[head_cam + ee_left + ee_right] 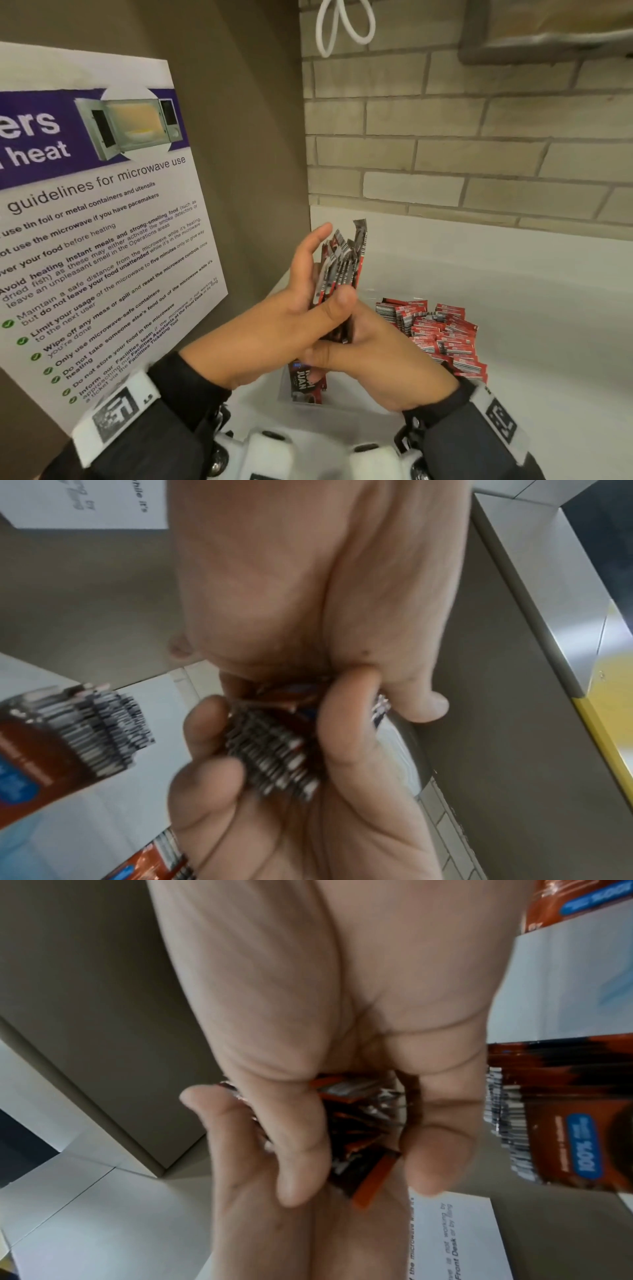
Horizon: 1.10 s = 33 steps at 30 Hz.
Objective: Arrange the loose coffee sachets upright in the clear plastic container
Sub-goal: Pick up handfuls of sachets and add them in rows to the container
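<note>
Both hands on one bundle of coffee sachets (340,270).
Left hand (291,308) fingers (310,250) back it, thumb pinching; right hand (373,346) grips its lower end.

Both hands are raised and pressed together in front of the body. The left hand (301,308) stands upright, fingers extended upward, thumb folded across the front. The right hand (373,353) sits below and against it, fingers curled inward, thumb pointing left. Both wrists carry dark sleeves and marked white bands.
</note>
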Motion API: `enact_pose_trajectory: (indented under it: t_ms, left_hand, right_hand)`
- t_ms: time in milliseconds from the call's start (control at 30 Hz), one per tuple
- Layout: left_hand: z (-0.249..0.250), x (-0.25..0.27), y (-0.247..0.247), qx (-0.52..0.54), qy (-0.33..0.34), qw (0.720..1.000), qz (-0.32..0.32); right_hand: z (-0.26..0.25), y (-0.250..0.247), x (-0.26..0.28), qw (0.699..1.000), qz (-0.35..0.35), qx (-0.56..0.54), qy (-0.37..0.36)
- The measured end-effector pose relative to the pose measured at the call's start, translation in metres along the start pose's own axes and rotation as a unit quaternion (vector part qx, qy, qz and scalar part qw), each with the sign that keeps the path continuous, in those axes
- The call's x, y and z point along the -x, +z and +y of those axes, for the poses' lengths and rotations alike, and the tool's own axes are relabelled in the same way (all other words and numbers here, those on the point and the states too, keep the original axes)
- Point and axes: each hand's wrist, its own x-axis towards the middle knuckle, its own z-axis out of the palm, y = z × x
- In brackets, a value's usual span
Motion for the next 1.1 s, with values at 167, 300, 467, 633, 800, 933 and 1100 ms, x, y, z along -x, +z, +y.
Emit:
enact_pose_trajectory:
  t_ms: [167, 300, 467, 633, 800, 933, 1100]
  left_hand:
    - [0.005, -0.005, 0.001, -0.075, -0.002, 0.996, 0.045]
    - [0.005, -0.014, 0.0, 0.028, 0.061, 0.994, 0.081]
    - [0.008, -0.015, 0.001, 0.055, 0.059, 0.995, 0.06]
    - [0.007, -0.017, 0.005, 0.034, 0.058, 0.994, 0.086]
    - [0.004, -0.019, 0.003, 0.076, 0.068, 0.992, 0.08]
    - [0.0, -0.021, 0.003, 0.102, 0.058, 0.989, 0.09]
    - [0.0, -0.022, 0.007, 0.115, 0.058, 0.985, 0.117]
  right_hand:
    - [0.0, -0.002, -0.001, 0.998, 0.028, -0.053, 0.024]
    - [-0.002, -0.004, 0.0, 0.995, 0.033, -0.081, 0.055]
    - [-0.002, -0.004, -0.001, 0.996, 0.041, -0.055, 0.061]
    - [-0.002, -0.008, 0.0, 0.997, 0.025, -0.024, 0.071]
    - [-0.005, -0.012, 0.001, 0.989, 0.006, -0.12, 0.084]
    - [-0.006, -0.015, 0.0, 0.981, 0.013, -0.179, 0.079]
    - [-0.005, -0.012, 0.001, 0.992, 0.0, -0.109, 0.063]
